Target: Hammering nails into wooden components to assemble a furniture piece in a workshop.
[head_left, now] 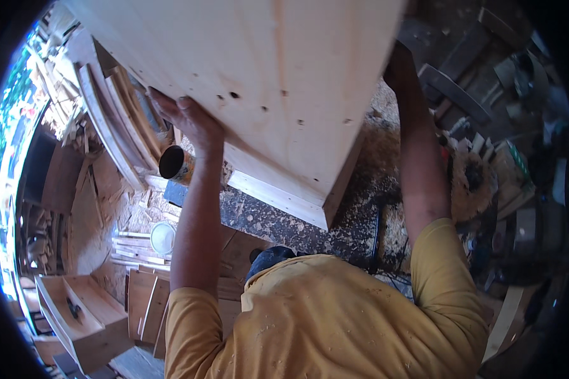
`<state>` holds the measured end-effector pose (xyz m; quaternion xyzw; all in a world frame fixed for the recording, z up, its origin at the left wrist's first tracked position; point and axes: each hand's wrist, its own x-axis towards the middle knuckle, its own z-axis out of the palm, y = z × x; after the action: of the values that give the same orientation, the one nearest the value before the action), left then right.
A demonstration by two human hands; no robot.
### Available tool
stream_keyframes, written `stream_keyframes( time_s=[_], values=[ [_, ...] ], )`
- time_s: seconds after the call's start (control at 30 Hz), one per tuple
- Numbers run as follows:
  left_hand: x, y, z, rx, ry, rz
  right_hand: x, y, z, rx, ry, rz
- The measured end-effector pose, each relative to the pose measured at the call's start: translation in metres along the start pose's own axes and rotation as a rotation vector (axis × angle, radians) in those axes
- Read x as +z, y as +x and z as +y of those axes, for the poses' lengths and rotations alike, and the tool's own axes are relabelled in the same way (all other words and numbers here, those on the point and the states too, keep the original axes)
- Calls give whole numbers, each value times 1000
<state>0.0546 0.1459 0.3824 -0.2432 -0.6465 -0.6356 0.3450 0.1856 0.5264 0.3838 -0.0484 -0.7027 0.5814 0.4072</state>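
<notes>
A large pale wooden panel (253,50) with dark knots and thick edges rises in front of me over a dark workbench (253,211). Its near lower corner reaches toward me. My left hand (193,123) grips its left edge, thumb toward the broad face and fingers along the side. At the far right edge, my right hand (398,68) is in shadow and closed around the panel's side; its fingers are mostly hidden. Beside my left wrist, a round can (176,164) lies with its dark mouth toward me.
Shavings (385,126) cover the bench. At left lean long curved boards (110,120), and near a white round tub (162,238) lie wood strips. An open wooden box (85,319) stands at lower left. Tools and offcuts (480,158) crowd the dim right side.
</notes>
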Motion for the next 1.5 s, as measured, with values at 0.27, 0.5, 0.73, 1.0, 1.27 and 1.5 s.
stream_keyframes(
  time_s=[0.27,0.5,0.73,1.0,1.27,1.5],
  values=[
    [19,22,-12,-84,-315,-178,-29,-32,-4,-285,-852,38],
    [32,47,-64,21,-517,-188,23,-55,-46,158,183,399],
    [40,71,-112,-170,-696,-195,23,-81,-45,120,187,405],
    [13,82,-73,89,-524,-435,65,-114,-78,78,125,563],
    [-72,-6,56,312,-353,-704,11,-148,-22,442,-26,306],
    [-56,-36,75,-142,-561,-580,69,-164,-41,367,-12,458]
  ],
)
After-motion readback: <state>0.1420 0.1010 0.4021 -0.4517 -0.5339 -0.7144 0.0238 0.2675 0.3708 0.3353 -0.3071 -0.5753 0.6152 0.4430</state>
